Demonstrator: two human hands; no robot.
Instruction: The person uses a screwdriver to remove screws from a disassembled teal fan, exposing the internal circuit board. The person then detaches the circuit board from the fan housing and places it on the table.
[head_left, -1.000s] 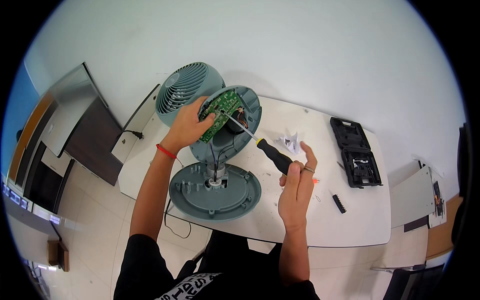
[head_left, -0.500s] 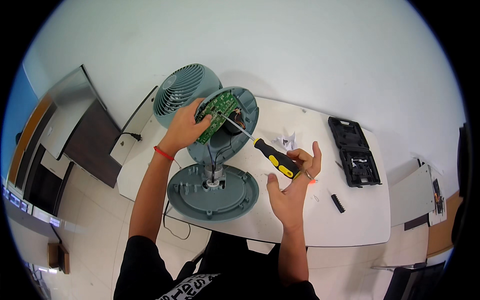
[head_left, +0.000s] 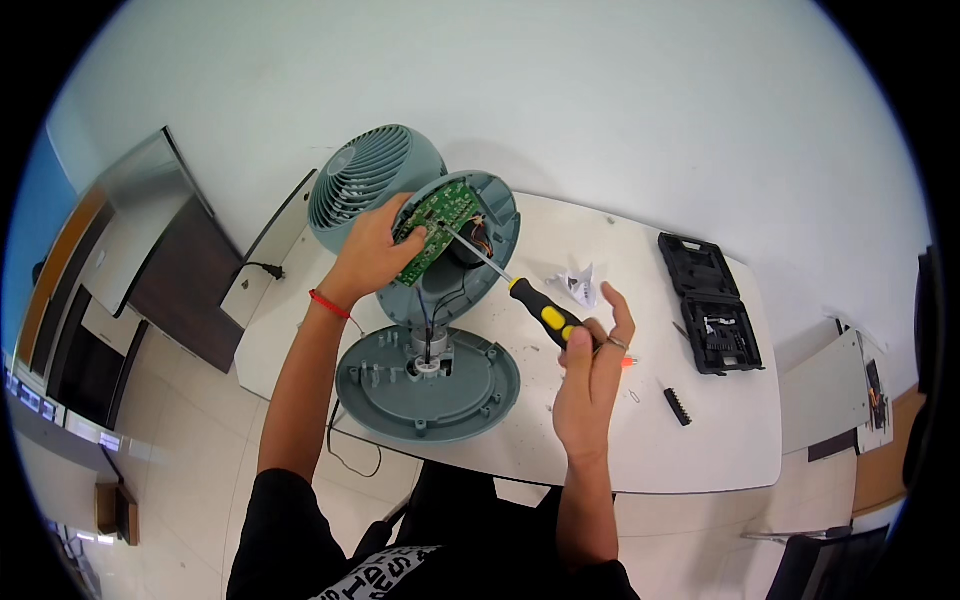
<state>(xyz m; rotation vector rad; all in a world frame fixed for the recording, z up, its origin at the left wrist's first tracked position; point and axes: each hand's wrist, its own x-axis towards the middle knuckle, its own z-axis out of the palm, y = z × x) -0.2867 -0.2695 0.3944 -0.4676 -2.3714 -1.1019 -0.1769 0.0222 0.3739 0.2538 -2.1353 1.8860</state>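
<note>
My left hand (head_left: pixel 376 250) grips the edge of a green circuit board (head_left: pixel 436 226), thumb on its face. The board sits in the round grey-green housing (head_left: pixel 491 279) of a taken-apart fan, tilted up toward me. In my right hand (head_left: pixel 590 385) is a screwdriver (head_left: pixel 546 308) with a black and yellow handle, thumb and fingers closed on the handle's end. Its tip touches the board near my left thumb; the exact spot is too small to tell. Wires run from the housing down to the oval fan base (head_left: pixel 468 402). Behind my left hand stands the grilled fan head (head_left: pixel 372 180).
An opened black tool case (head_left: pixel 722 335) lies at the table's right, with a black bit holder (head_left: pixel 677 406) nearer me. Crumpled white paper (head_left: pixel 579 286) rests beyond my right hand. A power plug (head_left: pixel 272 270) sits at the left; its cord hangs off the front edge.
My right thumb and fingers have gone from spread around the screwdriver handle to closed on its end. The screwdriver tip and my left hand stay nearly in place.
</note>
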